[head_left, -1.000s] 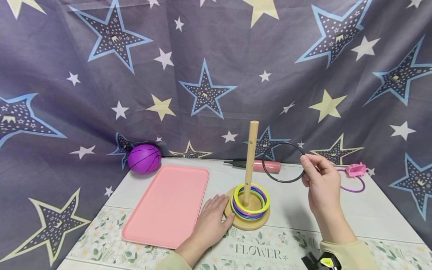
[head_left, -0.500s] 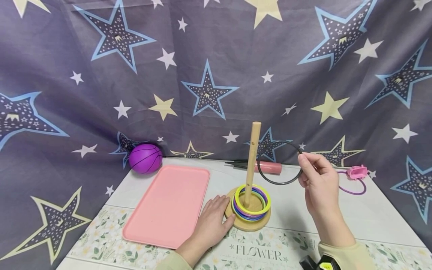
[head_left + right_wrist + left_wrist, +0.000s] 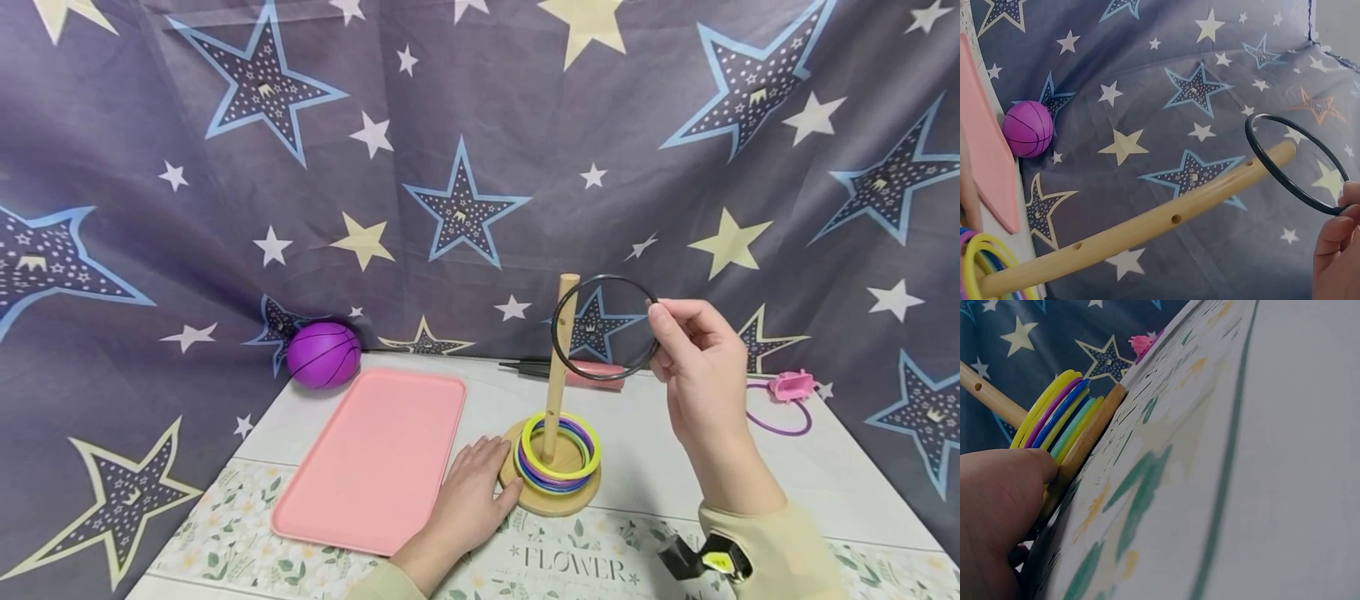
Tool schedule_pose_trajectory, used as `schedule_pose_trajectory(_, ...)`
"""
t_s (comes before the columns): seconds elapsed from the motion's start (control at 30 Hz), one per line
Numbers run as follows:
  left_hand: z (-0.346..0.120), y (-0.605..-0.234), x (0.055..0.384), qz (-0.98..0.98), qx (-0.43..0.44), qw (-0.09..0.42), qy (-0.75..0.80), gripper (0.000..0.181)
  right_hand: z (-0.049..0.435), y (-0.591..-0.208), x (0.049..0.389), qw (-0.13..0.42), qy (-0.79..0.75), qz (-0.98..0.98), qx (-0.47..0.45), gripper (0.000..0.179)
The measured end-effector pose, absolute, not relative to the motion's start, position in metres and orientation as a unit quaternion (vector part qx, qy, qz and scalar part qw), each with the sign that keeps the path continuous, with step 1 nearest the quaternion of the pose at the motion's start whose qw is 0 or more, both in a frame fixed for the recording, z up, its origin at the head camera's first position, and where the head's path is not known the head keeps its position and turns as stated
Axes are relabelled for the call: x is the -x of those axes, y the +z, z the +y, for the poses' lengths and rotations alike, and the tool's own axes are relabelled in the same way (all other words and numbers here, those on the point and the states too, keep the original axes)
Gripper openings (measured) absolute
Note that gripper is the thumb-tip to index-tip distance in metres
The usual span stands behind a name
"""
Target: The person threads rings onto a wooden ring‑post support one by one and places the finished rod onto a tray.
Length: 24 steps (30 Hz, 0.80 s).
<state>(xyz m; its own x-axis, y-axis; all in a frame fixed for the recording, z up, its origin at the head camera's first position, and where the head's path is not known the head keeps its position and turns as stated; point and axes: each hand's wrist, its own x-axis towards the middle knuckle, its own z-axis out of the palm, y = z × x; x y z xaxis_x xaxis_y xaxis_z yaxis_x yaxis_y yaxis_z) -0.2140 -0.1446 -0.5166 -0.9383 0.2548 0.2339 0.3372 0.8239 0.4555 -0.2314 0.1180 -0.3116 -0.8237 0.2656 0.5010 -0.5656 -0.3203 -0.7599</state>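
My right hand (image 3: 701, 367) pinches the edge of a black ring (image 3: 1272, 167) between thumb and fingers, raised well above the table. In the head and right wrist views the ring overlaps the upper end of an upright wooden post (image 3: 556, 392). The post rises from a round wooden base (image 3: 553, 505). Several coloured rings (image 3: 1060, 414), a yellow one on top, lie stacked around its foot. My left hand (image 3: 472, 492) lies with fingers extended at the left of the base, its thumb at the base's edge in the left wrist view.
A pink tray (image 3: 371, 458) lies left of my left hand, with a purple ball (image 3: 324, 355) behind it. A pink hand pump (image 3: 596, 375) is behind the post. Farther right are a pink plastic piece (image 3: 792, 386) and a purple loop (image 3: 787, 432). A star-patterned cloth (image 3: 480, 100) hangs behind.
My right hand has moved up and left with the black ring, bringing it from beside the post to its upper end. The left hand has stayed at the base.
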Motion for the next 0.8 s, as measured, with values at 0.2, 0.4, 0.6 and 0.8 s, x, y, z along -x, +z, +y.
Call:
schedule_pose_trajectory(0.2, -0.144, -0.518, 0.213, -0.951, 0.155, 0.084, -0.253, 0.062, 0.108, -0.297, 0.236, 0.241, 0.804, -0.523, -0.145, 0.005)
schedule_pose_trajectory(0.4, -0.144, -0.518, 0.212, -0.951, 0.154, 0.084, -0.256, 0.062, 0.098, -0.29, 0.241, 0.221, 0.806, -0.53, -0.142, 0.007)
schedule_pose_trajectory(0.6, -0.144, -0.517, 0.213, -0.949, 0.159, 0.085, -0.258, 0.061, 0.094, -0.293, 0.247, 0.193, 0.824, -0.52, -0.116, 0.012)
schedule_pose_trajectory(0.8, -0.144, -0.517, 0.213, -0.951, 0.157, 0.086, -0.253, 0.062, 0.094, -0.299, 0.256, 0.171, 0.836, -0.511, -0.102, 0.005)
